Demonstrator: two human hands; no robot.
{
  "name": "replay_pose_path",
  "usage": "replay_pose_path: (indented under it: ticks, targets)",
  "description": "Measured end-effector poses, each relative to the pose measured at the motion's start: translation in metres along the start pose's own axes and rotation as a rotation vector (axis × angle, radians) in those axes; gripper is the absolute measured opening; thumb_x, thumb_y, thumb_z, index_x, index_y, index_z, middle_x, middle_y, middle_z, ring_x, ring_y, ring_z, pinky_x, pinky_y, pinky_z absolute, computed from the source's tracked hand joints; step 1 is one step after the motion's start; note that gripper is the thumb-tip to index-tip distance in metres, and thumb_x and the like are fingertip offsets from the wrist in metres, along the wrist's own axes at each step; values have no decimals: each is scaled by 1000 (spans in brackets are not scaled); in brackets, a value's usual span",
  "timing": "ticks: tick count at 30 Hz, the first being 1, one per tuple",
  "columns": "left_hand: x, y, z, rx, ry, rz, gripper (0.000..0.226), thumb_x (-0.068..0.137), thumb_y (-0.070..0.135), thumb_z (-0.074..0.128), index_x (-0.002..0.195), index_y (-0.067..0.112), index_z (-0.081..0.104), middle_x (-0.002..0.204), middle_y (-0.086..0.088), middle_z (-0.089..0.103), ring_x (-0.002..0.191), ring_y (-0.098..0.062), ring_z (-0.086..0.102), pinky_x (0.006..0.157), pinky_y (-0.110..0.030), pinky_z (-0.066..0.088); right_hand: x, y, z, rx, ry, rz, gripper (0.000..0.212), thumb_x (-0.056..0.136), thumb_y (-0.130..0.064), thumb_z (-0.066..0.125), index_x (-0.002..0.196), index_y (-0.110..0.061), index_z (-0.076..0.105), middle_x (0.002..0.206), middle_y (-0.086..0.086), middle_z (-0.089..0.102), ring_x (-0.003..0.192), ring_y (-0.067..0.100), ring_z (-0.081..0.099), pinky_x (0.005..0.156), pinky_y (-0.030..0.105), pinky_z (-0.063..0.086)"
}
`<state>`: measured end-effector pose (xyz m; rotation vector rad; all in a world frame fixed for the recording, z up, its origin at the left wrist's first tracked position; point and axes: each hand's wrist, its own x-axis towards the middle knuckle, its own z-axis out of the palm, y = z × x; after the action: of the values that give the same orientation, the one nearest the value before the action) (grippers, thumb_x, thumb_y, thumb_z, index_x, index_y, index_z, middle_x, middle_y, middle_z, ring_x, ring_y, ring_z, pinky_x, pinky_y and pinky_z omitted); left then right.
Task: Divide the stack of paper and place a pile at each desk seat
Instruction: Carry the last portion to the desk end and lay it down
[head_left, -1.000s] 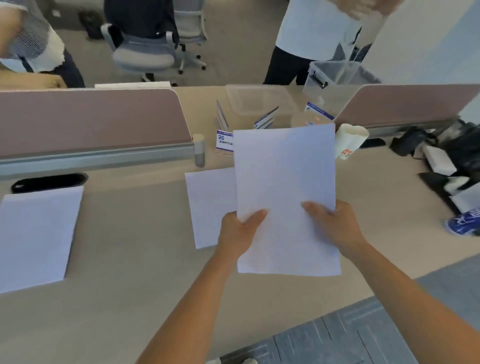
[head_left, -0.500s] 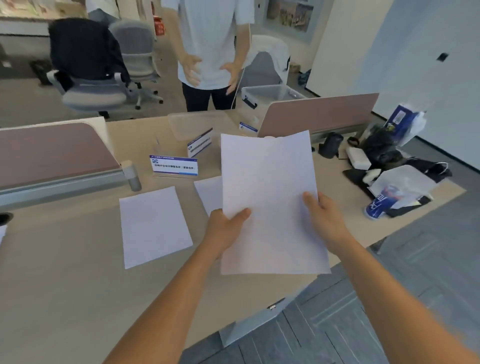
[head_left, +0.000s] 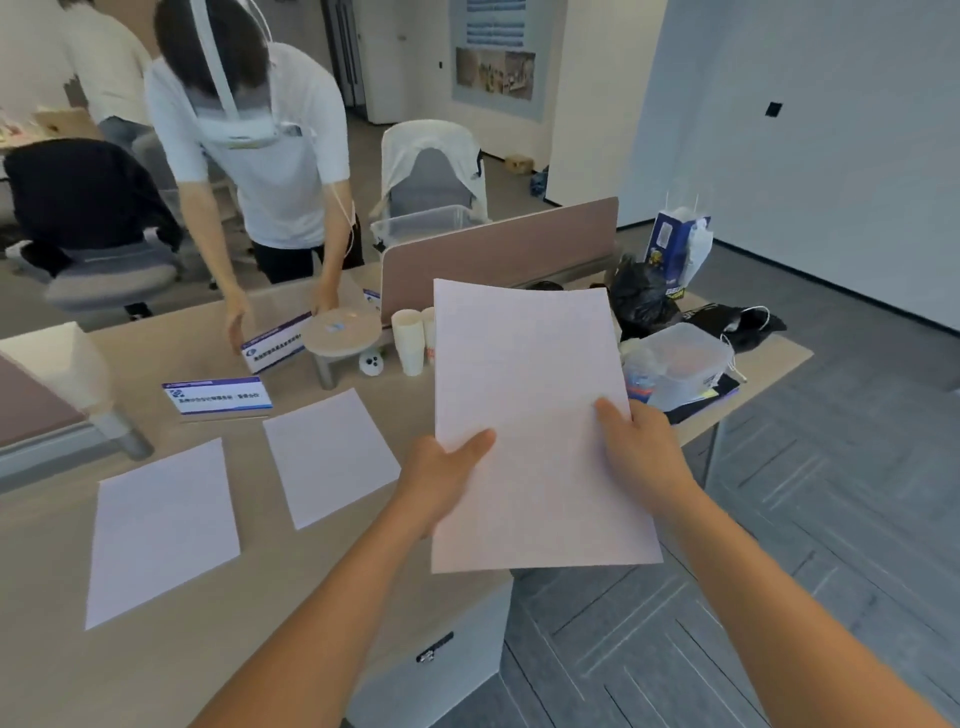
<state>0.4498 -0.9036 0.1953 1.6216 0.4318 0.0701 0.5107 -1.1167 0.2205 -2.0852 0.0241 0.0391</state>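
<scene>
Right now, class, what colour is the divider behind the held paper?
The divider is muted pinkish brown, seen in the head view.

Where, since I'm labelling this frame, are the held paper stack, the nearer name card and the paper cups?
held paper stack (head_left: 530, 384), head view, bare middle of top sheet.
nearer name card (head_left: 218, 398), head view, centre of printed face.
paper cups (head_left: 408, 340), head view, side of front cup.

Light: bright, even, diffuse.
Shadows: faint and soft on the bench (head_left: 52, 675).
Blur: whole frame soft, far person (head_left: 270, 156) smeared.
Edges: wide-angle bowing.
</scene>
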Motion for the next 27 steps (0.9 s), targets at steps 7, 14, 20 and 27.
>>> replay_pose_path:
  ticks: [7, 14, 20, 27]
  targets:
    - [48, 11, 28, -84, -21, -28, 23, 83, 37, 73, 101, 23, 72, 100, 4, 75, 89, -13, 71, 77, -31, 56, 54, 3, -9, -103, 34, -52, 39, 100, -38, 31, 76, -16, 53, 81, 3, 62, 78, 22, 58, 68, 34, 43]
    - [125, 23, 39, -135, -29, -18, 9, 85, 33, 73, 89, 26, 70, 96, 6, 74, 90, -13, 69, 86, -35, 56, 129, -17, 4, -243, 70, -92, 41, 102, -32, 31, 78, -7, 53, 80, 10, 61, 77, 29, 57, 73, 38, 46]
    - [193, 21, 53, -151, 39, -59, 20, 82, 31, 74, 95, 16, 72, 92, -1, 74, 85, -19, 70, 81, -35, 56, 199, -21, 20, -397, 69, -79, 39, 103, -29, 33, 68, -15, 43, 75, 7, 55, 80, 31, 55, 72, 35, 39]
    - [259, -6, 76, -177, 157, -143, 16, 93, 30, 57, 99, 18, 65, 94, 0, 68, 89, -20, 63, 81, -29, 47, 283, 14, 46, -463, -92, 29, 32, 103, -26, 35, 88, -4, 53, 100, 20, 62, 95, 34, 56, 77, 32, 35]
